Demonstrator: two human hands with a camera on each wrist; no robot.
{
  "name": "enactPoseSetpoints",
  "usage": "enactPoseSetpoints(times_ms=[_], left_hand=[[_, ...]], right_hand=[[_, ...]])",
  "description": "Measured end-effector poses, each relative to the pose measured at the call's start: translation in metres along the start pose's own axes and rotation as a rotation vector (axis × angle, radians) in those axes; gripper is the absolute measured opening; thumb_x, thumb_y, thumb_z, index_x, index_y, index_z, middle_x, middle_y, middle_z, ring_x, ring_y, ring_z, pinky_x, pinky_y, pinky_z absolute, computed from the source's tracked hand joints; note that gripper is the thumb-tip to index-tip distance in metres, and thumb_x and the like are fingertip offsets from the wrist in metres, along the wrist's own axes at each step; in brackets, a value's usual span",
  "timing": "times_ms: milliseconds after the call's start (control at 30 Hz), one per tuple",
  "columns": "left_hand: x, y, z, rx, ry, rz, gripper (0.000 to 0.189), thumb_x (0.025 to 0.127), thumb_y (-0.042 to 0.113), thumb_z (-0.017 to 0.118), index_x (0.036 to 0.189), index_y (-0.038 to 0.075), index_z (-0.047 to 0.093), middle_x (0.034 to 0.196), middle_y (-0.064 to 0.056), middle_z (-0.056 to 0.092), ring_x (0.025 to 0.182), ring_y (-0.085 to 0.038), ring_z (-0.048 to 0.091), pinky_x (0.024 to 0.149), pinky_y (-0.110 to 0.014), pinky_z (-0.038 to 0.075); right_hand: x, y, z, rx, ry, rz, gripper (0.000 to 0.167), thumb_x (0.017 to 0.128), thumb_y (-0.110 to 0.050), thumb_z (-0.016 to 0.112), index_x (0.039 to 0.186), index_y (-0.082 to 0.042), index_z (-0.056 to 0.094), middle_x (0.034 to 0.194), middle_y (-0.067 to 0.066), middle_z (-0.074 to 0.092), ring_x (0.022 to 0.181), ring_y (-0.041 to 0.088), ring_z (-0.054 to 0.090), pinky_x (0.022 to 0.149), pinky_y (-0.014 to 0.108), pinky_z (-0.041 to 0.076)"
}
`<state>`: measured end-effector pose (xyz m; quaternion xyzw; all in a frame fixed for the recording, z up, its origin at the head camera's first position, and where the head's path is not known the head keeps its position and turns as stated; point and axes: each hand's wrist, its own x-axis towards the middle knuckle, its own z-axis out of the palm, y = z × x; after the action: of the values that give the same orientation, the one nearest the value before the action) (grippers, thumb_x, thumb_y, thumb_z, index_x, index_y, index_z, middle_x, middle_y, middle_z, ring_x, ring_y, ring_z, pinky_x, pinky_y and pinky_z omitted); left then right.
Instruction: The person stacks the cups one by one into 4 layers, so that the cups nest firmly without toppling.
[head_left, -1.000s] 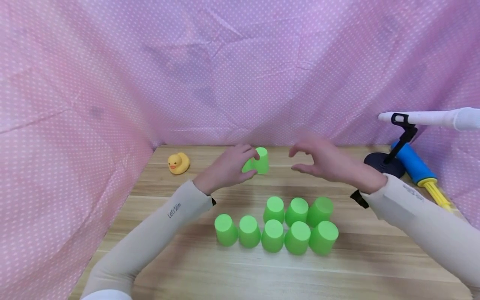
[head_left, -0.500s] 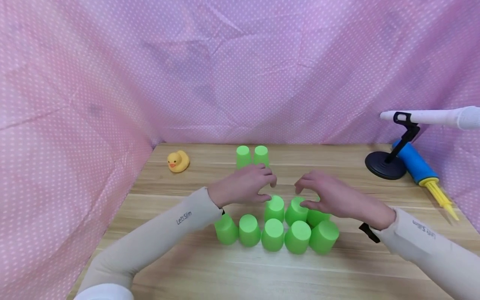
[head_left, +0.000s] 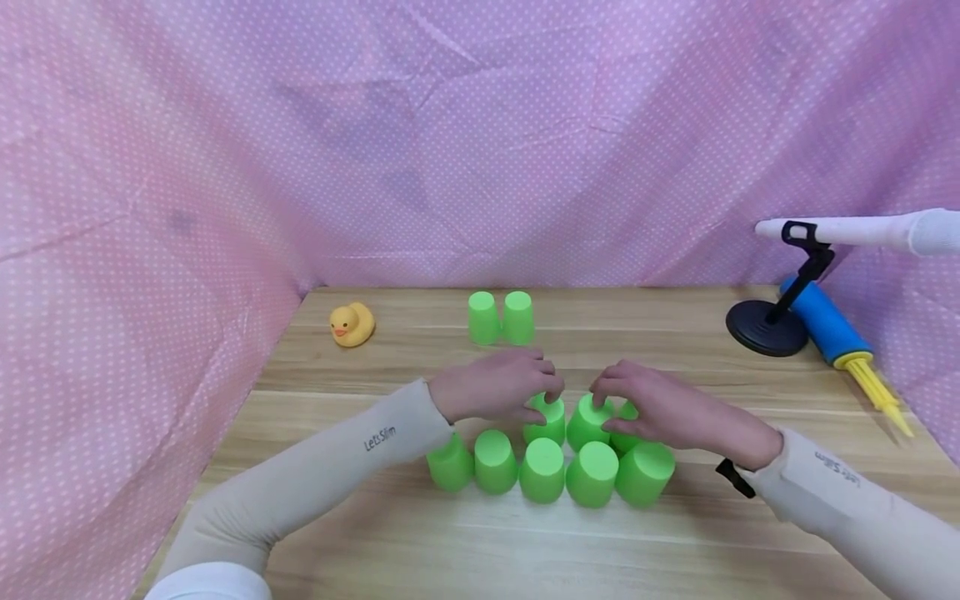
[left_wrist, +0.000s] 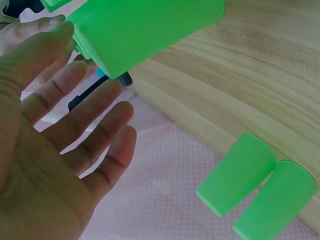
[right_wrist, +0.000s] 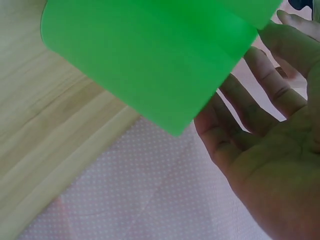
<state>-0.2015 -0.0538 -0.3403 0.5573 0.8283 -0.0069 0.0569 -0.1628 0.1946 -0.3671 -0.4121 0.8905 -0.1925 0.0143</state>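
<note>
Upside-down green cups stand in two rows near the middle of the table. My left hand hovers at the left cup of the back row, its thumb tip right at the base edge and its fingers extended and spread. My right hand reaches over the back row's right cup, which it partly hides. Its fingertips are close to the middle cup. In the right wrist view a large green cup overlaps the fingertips, and the fingers are loosely bent.
Two more green cups stand upside down at the back. A yellow rubber duck sits back left. At the right are a black stand holding a white tube and a blue-and-yellow hand pump. Pink dotted cloth hangs behind.
Both hands have come from the back of the table toward the front, down to the back row's cups. The left hand has left the two far cups, which remain standing.
</note>
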Motion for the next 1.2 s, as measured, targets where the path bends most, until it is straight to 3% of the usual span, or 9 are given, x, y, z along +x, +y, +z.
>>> enactPoseSetpoints(times_ms=[233,433,667,833,1033,1200], left_hand=[[0.003,0.001,0.002,0.003,-0.025,0.017,0.020,0.081,0.031,0.076,0.093,0.019,0.065,0.088,0.009,0.060,0.083,-0.010,0.049,0.076,-0.019,0.039],[0.004,0.003,0.002,-0.021,-0.047,-0.014,0.023,0.079,0.031,0.077,0.093,0.019,0.063,0.090,0.009,0.060,0.084,-0.009,0.049,0.075,-0.020,0.039],[0.006,-0.001,0.001,-0.073,-0.052,-0.030,0.023,0.080,0.025,0.077,0.095,0.017,0.062,0.094,0.008,0.060,0.087,-0.009,0.050,0.075,-0.019,0.040],[0.006,-0.012,-0.010,-0.122,0.010,-0.060,0.024,0.082,0.022,0.075,0.099,0.015,0.061,0.099,0.004,0.057,0.091,-0.011,0.051,0.076,-0.021,0.043],[0.015,-0.036,-0.014,-0.109,0.157,-0.103,0.021,0.082,0.024,0.073,0.096,0.016,0.060,0.099,0.004,0.057,0.097,-0.012,0.050,0.082,-0.024,0.042],[0.028,-0.057,-0.010,-0.129,0.236,-0.175,0.021,0.084,0.027,0.072,0.098,0.017,0.061,0.104,0.006,0.059,0.100,-0.012,0.049,0.085,-0.024,0.040]], right_hand=[[0.000,0.000,0.005,0.007,0.021,0.018,0.021,0.078,-0.020,0.078,0.092,-0.022,0.062,0.104,-0.007,0.060,0.091,0.014,0.058,0.073,0.035,0.050],[-0.001,0.001,0.006,0.007,0.023,0.024,0.020,0.079,-0.022,0.077,0.092,-0.021,0.062,0.102,-0.008,0.060,0.090,0.012,0.057,0.074,0.034,0.049],[-0.002,0.002,0.003,0.018,0.073,-0.019,0.020,0.079,-0.018,0.076,0.092,-0.019,0.061,0.100,-0.007,0.059,0.088,0.012,0.056,0.073,0.032,0.049],[0.000,0.006,-0.012,0.001,0.189,-0.018,0.024,0.078,-0.014,0.078,0.095,-0.016,0.061,0.098,-0.006,0.059,0.087,0.012,0.057,0.071,0.032,0.050],[0.008,0.012,-0.032,-0.063,0.323,0.018,0.025,0.076,-0.010,0.078,0.095,-0.012,0.061,0.095,-0.001,0.059,0.086,0.019,0.058,0.070,0.037,0.048],[0.020,0.018,-0.040,-0.077,0.387,0.126,0.023,0.078,-0.012,0.077,0.094,-0.010,0.061,0.093,0.003,0.062,0.085,0.023,0.059,0.071,0.041,0.048]])
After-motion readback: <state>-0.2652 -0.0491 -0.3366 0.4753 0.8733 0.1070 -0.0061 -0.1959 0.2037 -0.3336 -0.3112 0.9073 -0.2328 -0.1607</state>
